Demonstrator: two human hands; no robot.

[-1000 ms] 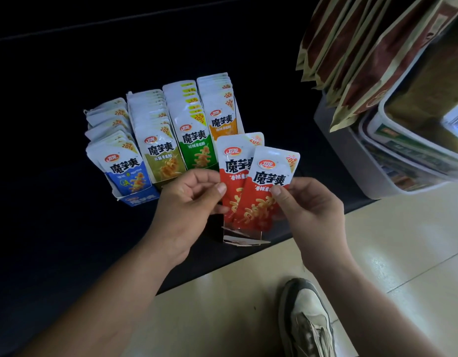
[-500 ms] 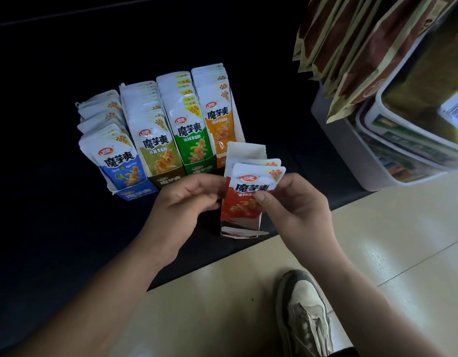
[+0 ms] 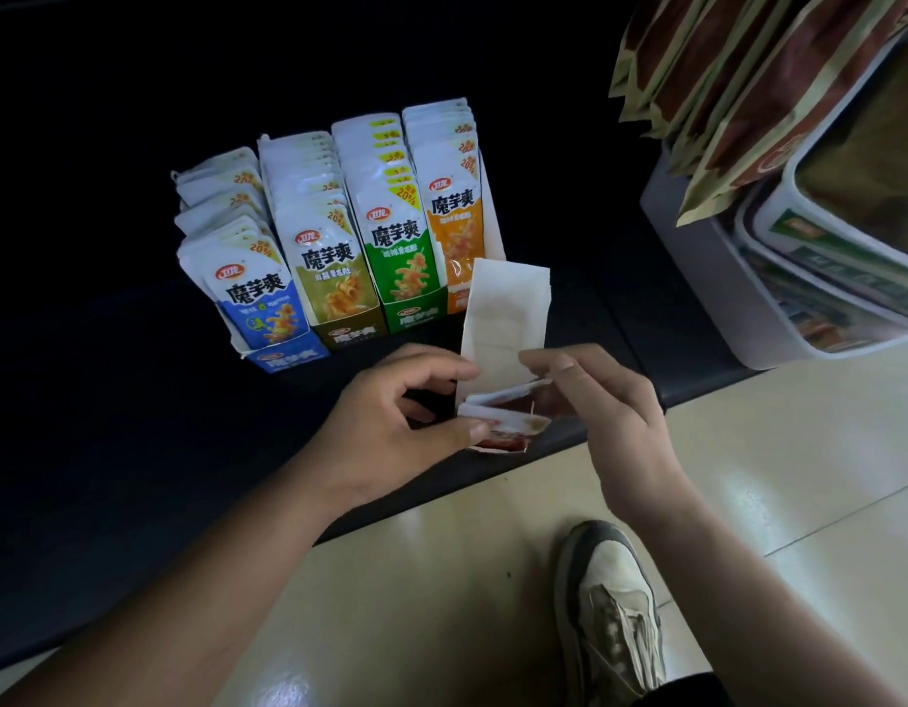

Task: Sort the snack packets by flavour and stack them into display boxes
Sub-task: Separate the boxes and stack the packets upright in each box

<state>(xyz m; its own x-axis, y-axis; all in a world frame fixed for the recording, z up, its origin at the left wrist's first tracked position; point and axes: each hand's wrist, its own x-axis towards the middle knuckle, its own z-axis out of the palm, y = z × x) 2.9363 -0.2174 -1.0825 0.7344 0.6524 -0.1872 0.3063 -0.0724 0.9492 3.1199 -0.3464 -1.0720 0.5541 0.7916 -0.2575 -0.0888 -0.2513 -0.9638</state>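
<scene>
Four display boxes stand in a row on a dark surface, each full of upright packets: blue [image 3: 260,298], olive [image 3: 334,278], green [image 3: 400,252] and orange [image 3: 454,216]. In front of the orange one stands a fifth box with a tall white back flap [image 3: 505,308]. Two red packets [image 3: 508,413] lie low in it, tipped forward. My left hand [image 3: 390,426] pinches the packets' left edge at the box front. My right hand [image 3: 599,400] holds their right side, fingers curled over them.
At the right, a grey rack [image 3: 696,257] holds white tubs [image 3: 839,278], with brown snack bags [image 3: 758,84] hanging above. The dark surface ends just below my hands, at a pale tiled floor [image 3: 747,451]. My shoe [image 3: 610,604] rests there.
Both hands have lowered the two red packets from in front of the orange box down into the white-flapped box. The packets' faces, visible before, now tilt out of sight.
</scene>
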